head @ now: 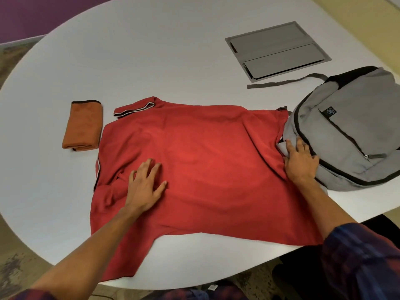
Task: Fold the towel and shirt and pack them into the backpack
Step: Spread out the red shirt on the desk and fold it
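A red polo shirt (194, 165) lies spread flat across the white table, collar end to the left, one sleeve hanging toward the near edge. My left hand (145, 187) rests flat on the shirt's left part with fingers spread. My right hand (300, 161) lies flat at the shirt's right edge, fingers straight, touching the side of the grey backpack (350, 131). The backpack lies on its back at the right, its zips shut. An orange towel (83, 125), folded into a small rectangle, sits to the left of the shirt.
The round white table (151, 61) has a grey metal cable hatch (277, 50) set in it at the back right. A grey backpack strap (285, 82) trails across the table in front of the hatch. The table's near edge curves just below the shirt.
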`<state>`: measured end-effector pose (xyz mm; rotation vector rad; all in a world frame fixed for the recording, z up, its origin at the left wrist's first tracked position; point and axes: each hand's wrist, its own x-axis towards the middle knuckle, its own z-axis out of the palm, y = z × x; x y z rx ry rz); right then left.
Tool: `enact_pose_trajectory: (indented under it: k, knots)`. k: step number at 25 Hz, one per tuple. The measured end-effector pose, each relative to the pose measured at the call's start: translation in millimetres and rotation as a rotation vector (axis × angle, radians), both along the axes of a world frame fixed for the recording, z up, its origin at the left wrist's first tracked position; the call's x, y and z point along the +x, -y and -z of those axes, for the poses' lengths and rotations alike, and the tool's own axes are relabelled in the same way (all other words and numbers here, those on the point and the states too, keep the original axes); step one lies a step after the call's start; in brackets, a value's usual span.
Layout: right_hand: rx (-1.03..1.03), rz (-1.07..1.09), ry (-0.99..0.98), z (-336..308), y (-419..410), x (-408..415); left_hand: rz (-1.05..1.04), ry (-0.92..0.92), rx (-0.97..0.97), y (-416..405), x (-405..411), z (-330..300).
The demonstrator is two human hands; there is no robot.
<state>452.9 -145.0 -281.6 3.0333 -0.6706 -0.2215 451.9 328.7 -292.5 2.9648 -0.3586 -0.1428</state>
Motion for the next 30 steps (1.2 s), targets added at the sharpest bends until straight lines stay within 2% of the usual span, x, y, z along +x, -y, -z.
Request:
enact_pose_trajectory:
  k: [9, 12, 14, 16, 18, 21, 25, 28, 30]
  knots:
    - [0.049, 0.067, -0.059, -9.6, 43.8, 24.3, -0.010, 0.044, 0.049, -12.2, 52.1, -1.2]
    - [0.022, 0.066, 0.139, -16.9, 22.1, 44.9, -0.157, 0.085, 0.004, -19.6, 79.9, -7.4]
    - [0.058, -0.116, 0.187, -16.6, 2.0, 61.2, -0.296, 0.110, -0.035, -27.6, 103.2, -11.9]
    - [0.203, -0.253, 0.073, -6.8, -13.9, 74.0, -0.361, 0.094, -0.080, -38.4, 127.0, -13.1]
    - [0.348, -0.188, -0.075, 9.1, -18.3, 79.5, -0.314, 0.033, -0.127, -47.9, 149.8, -13.1]
    - [0.344, -0.135, -0.144, 21.6, -7.8, 79.8, -0.202, -0.072, -0.123, -55.9, 178.9, -9.9]
    - [0.353, -0.118, -0.191, 16.5, 10.5, 93.7, -0.163, -0.207, -0.074, -54.2, 208.9, -12.0]
    - [0.238, -0.150, 0.049, 9.2, -7.3, 104.9, -0.167, -0.266, -0.029, -49.9, 234.0, -17.2]
    - [0.209, -0.229, 0.179, 5.4, -34.1, 109.9, -0.179, -0.213, -0.053, -50.8, 250.7, -17.8]
